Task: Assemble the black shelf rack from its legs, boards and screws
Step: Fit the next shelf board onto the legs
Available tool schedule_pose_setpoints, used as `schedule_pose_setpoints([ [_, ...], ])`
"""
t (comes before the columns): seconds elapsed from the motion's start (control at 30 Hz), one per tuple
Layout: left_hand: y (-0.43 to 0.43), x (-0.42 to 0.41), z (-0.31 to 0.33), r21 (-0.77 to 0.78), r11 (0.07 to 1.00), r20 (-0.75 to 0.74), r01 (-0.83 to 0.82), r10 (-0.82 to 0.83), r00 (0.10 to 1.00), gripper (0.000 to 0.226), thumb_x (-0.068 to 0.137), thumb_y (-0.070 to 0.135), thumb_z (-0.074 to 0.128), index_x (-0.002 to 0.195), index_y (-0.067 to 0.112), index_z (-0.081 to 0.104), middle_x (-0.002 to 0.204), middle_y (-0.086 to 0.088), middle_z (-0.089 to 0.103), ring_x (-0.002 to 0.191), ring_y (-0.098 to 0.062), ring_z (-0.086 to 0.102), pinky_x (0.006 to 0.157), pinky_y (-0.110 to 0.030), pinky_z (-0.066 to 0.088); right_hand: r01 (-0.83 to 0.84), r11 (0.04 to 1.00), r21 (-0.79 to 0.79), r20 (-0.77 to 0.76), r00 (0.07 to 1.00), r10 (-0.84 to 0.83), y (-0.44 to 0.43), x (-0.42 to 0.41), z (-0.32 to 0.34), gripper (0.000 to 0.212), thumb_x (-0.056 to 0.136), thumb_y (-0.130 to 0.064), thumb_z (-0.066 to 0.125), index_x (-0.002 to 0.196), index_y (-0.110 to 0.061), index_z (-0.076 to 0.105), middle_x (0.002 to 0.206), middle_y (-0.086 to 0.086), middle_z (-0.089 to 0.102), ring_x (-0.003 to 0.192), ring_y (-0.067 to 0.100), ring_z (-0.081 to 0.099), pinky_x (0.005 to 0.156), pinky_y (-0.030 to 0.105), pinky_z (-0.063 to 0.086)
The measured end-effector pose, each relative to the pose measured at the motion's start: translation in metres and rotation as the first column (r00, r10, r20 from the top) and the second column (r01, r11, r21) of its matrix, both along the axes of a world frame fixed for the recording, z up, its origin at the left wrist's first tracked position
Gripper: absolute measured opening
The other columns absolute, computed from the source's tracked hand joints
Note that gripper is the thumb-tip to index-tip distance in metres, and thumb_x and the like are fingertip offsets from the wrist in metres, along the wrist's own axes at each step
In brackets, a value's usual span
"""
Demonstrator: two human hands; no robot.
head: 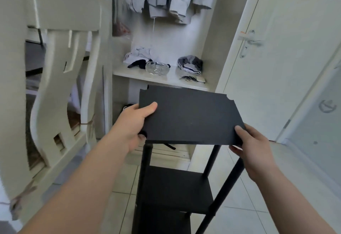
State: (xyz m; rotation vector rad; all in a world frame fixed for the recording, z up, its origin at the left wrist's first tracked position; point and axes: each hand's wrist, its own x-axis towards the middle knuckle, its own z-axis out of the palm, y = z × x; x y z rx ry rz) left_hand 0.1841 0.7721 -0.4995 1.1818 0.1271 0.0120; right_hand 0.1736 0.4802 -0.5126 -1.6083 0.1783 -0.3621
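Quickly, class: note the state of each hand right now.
Left hand: grips the black shelf board at its left edge, thumb on top.
Right hand: grips the same board's near right corner.

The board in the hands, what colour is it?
Plain matte black board, gripped by both hands; head view.
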Motion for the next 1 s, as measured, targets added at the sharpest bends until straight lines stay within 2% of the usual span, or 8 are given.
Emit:
schedule_pose_setpoints([
  [0.17,-0.010,0.001,-0.009,-0.024,0.997,-0.083,-0.077,0.075,0.994,0.016,0.089,0.012,0.065,0.106,0.012,0.067,0.100,-0.008,0.074,0.092,-0.024,0.070,0.060,-0.031,0.057,0.100,0.991,-0.090,0.087,0.992,-0.092,-0.018,-0.007,-0.019,0.006,0.097,-0.032,0.064,0.101,-0.032,0.069,0.088,-0.022,0.074,0.081,-0.009,0.067,0.073,0.025,0.047],
  [0.27,-0.013,-0.001,-0.015,0.157,0.987,-0.008,-0.039,0.041,0.999,0.021,0.091,0.006,0.054,0.104,0.017,0.066,0.109,-0.006,0.072,0.097,-0.023,0.067,0.075,-0.035,0.054,0.157,0.982,-0.106,0.076,0.986,-0.150,-0.021,-0.010,-0.022,0.021,0.094,-0.037,0.068,0.111,-0.027,0.061,0.094,-0.012,0.073,0.081,-0.003,0.067,0.068,0.024,0.044],
  [0.33,-0.016,-0.002,-0.018,0.240,0.970,0.007,-0.032,0.031,0.999,0.028,0.094,0.004,0.050,0.106,0.024,0.065,0.110,-0.003,0.071,0.100,-0.022,0.066,0.083,-0.035,0.054,0.150,0.983,-0.107,0.078,0.987,-0.142,-0.022,-0.011,-0.024,0.017,0.094,-0.035,0.068,0.107,-0.027,0.060,0.094,-0.012,0.072,0.079,-0.004,0.067,0.067,0.022,0.044],
  [0.5,-0.016,-0.001,-0.026,0.311,0.946,0.070,-0.087,0.068,0.995,0.045,0.098,0.011,0.056,0.141,0.023,0.048,0.127,0.002,0.063,0.109,-0.020,0.065,0.088,-0.035,0.055,0.073,0.995,-0.064,0.038,0.997,-0.070,-0.022,-0.012,-0.037,0.013,0.099,-0.026,0.060,0.107,-0.034,0.066,0.094,-0.020,0.074,0.082,-0.013,0.065,0.074,0.017,0.043],
  [0.6,-0.015,-0.001,-0.031,0.312,0.946,0.080,-0.094,0.072,0.994,0.047,0.098,0.018,0.061,0.142,0.023,0.044,0.127,0.003,0.062,0.108,-0.019,0.066,0.090,-0.037,0.056,0.039,0.999,0.009,0.004,0.999,-0.039,-0.023,-0.012,-0.040,0.023,0.101,-0.020,0.055,0.110,-0.036,0.069,0.095,-0.034,0.071,0.087,-0.021,0.062,0.079,0.012,0.040],
  [0.73,-0.012,0.000,-0.038,0.351,0.934,0.107,-0.067,0.031,0.994,0.031,0.098,0.021,0.061,0.124,0.036,0.052,0.115,0.013,0.068,0.101,-0.010,0.069,0.085,-0.029,0.055,0.001,0.999,0.035,-0.054,0.999,0.001,-0.024,-0.011,-0.045,0.033,0.103,-0.016,0.047,0.111,-0.033,0.074,0.108,-0.023,0.074,0.101,-0.009,0.066,0.090,0.020,0.044],
  [0.87,-0.010,0.005,-0.050,0.317,0.948,0.051,-0.029,0.013,0.999,0.019,0.098,0.027,0.060,0.107,0.044,0.060,0.104,0.016,0.073,0.098,-0.009,0.070,0.092,-0.034,0.055,0.034,0.998,0.050,-0.073,0.997,-0.030,-0.022,-0.008,-0.047,0.030,0.102,-0.019,0.050,0.105,-0.034,0.075,0.105,-0.021,0.075,0.102,-0.003,0.067,0.093,0.027,0.046],
  [1.0,-0.014,0.006,-0.063,0.307,0.952,-0.022,0.006,0.001,1.000,0.028,0.097,0.033,0.062,0.125,0.035,0.062,0.110,0.008,0.074,0.101,-0.015,0.070,0.092,-0.039,0.057,0.099,0.989,0.107,-0.099,0.991,-0.088,-0.027,-0.002,-0.052,0.023,0.101,-0.023,0.054,0.110,-0.027,0.075,0.101,-0.015,0.076,0.100,0.009,0.065,0.090,0.032,0.047],
])
